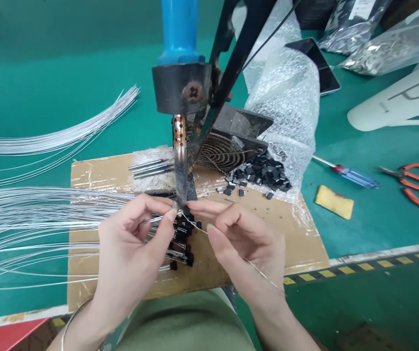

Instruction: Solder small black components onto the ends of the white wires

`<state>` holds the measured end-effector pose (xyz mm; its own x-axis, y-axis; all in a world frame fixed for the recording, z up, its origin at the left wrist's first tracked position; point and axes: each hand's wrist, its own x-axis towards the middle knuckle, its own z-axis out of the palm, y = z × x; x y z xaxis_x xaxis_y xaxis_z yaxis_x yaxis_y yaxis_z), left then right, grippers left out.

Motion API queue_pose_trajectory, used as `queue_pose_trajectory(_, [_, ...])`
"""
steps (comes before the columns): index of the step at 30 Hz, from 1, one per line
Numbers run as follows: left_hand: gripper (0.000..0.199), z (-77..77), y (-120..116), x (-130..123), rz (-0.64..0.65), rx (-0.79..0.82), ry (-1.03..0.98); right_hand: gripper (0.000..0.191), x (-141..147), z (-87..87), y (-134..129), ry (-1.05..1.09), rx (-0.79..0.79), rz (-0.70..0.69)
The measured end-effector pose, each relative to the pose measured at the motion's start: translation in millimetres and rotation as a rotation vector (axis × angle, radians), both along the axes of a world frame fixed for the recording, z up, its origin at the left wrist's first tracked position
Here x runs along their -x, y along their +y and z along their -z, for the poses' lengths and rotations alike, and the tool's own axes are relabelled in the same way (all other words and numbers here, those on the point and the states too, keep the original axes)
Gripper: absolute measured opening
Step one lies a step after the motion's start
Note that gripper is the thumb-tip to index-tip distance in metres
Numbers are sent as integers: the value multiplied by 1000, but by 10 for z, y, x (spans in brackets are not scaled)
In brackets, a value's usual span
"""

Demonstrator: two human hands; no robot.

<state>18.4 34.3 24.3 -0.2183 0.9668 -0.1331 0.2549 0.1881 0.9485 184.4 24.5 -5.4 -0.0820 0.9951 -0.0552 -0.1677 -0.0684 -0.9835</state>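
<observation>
Left hand [132,248]: thumb and forefinger pinching a white wire [156,220] near its end.
Right hand [251,248]: solder wire [196,226] held beneath the thumb, forefinger extended toward the left fingertips.
Soldering iron [180,151]: vertical, tip between the two hands.
Black connectors [183,230]: on cardboard [300,239], between the hands.
Wire bundle [37,207]: left of the left hand.
Loose black housings [262,171]: heaped beyond the right hand.
Counter [373,151], right of the right hand: screwdriver [357,177], sponge [334,202], scissors [410,178].

Two hands [132,248] [253,243], one soldering iron [180,146], one screwdriver [357,177], one sponge [334,201], countless wires [59,135].
</observation>
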Motion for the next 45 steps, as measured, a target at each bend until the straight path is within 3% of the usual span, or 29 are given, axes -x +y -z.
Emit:
queue_pose_trajectory(15, [11,-25,24,-4,-49,5,43,23,33,-17,56,42,-2,42])
queue_pose_trajectory(45, [12,-14,44,-11,-30,6,20,22,72,-19,41,48,10,60])
